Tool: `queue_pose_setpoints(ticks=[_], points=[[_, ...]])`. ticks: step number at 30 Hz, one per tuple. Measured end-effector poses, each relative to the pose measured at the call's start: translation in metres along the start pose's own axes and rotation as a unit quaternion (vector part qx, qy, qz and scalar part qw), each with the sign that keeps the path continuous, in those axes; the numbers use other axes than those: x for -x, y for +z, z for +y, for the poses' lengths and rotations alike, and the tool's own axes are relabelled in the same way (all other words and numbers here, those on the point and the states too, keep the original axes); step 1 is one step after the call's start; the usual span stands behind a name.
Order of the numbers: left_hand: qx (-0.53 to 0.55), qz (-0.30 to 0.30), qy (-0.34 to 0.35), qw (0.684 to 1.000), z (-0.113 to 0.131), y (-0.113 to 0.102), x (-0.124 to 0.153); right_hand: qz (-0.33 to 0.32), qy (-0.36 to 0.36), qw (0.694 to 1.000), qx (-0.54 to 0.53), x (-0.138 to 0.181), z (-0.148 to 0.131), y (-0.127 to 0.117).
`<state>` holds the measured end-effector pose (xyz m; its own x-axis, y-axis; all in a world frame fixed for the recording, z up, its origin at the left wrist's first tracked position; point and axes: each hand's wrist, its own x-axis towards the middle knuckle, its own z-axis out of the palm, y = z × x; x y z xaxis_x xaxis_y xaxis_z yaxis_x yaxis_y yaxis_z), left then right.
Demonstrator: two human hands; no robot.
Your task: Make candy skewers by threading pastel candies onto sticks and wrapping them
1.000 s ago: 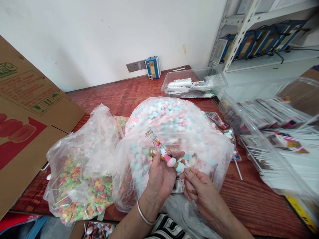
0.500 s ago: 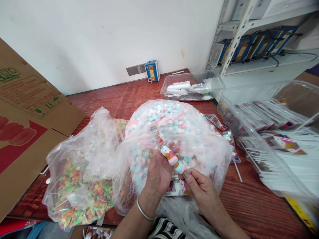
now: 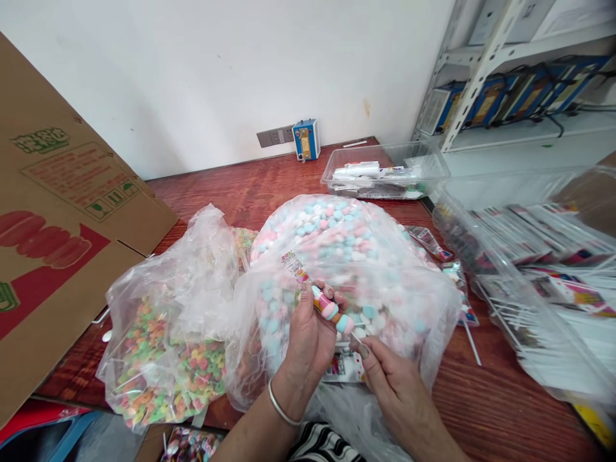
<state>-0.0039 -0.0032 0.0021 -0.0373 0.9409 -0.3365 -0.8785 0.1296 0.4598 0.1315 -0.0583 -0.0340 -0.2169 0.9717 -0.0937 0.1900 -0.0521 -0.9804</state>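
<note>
A candy skewer (image 3: 330, 310) of pink, blue and brownish pieces lies tilted across my left hand (image 3: 312, 333), its upper end inside a printed clear wrapper (image 3: 294, 265). The fingers of that hand are curled around the wrapped part. With thumb and finger, my right hand (image 3: 392, 375) pinches the thin white stick below the lowest blue and pink pieces. Under both hands spreads a big clear plastic bag (image 3: 356, 269) full of pink, blue and white candies. A flat printed wrapper (image 3: 344, 364) lies just below the skewer.
On the left stand a clear bag of colourful ring candies (image 3: 158, 366) and a cardboard box (image 3: 72, 212). Wrapped candy skewers (image 3: 459, 289) lie right of the big bag. Clear bins hold wrappers and white sticks (image 3: 558, 333); another bin (image 3: 385, 154) stands at the back.
My right hand has slid down from the lowest candy piece, so a bit of white stick now shows between them. The whole view has shifted slightly.
</note>
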Motion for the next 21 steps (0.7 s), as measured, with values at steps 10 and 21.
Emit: queue_pose_setpoints(ticks=[10,21], points=[[-0.069,-0.056,0.022,0.996,-0.02,0.001,0.015,0.02,-0.05,0.997,0.052,-0.001,-0.006,0.007],[-0.044,-0.057,-0.028,0.997,0.008,-0.005,-0.008,0.018,-0.085,0.993,0.082,0.003,0.003,0.006]])
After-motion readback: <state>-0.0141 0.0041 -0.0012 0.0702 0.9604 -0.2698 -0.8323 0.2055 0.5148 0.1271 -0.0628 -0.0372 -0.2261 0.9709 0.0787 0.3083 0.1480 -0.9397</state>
